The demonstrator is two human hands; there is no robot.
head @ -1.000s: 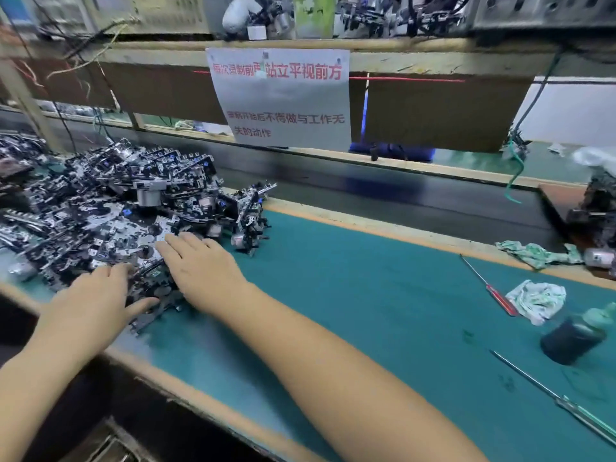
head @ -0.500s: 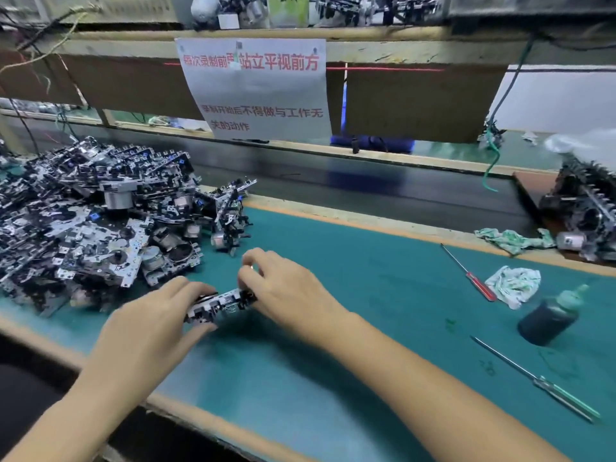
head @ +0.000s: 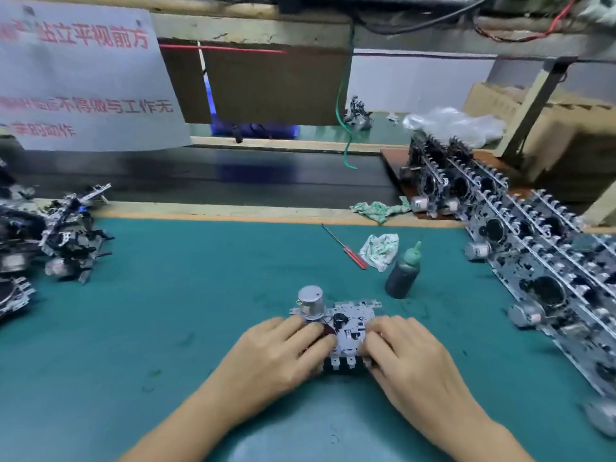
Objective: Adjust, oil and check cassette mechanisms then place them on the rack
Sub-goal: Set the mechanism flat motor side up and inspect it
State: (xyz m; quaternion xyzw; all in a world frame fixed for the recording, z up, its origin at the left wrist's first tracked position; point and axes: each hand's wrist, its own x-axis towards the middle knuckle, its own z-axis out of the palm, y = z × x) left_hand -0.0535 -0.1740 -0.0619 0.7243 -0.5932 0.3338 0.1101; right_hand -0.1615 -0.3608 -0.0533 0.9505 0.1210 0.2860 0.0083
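Green counter (head: 166, 311): one cassette mechanism (head: 343, 331), rigid, light, motor at 11 o'clock; gripped edgewise by left hand (head: 283, 355) and right hand (head: 410, 358).

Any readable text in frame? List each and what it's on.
"站立平视前方", top line of the paper sign hanging at upper left; its start is cut off and blurred.
"不得做与工作无", sign's second line; start blurred.
"关的动作", third line, soft, likely reading.
Cassette mechanism, oil bottle, screwdriver: no legible markings.
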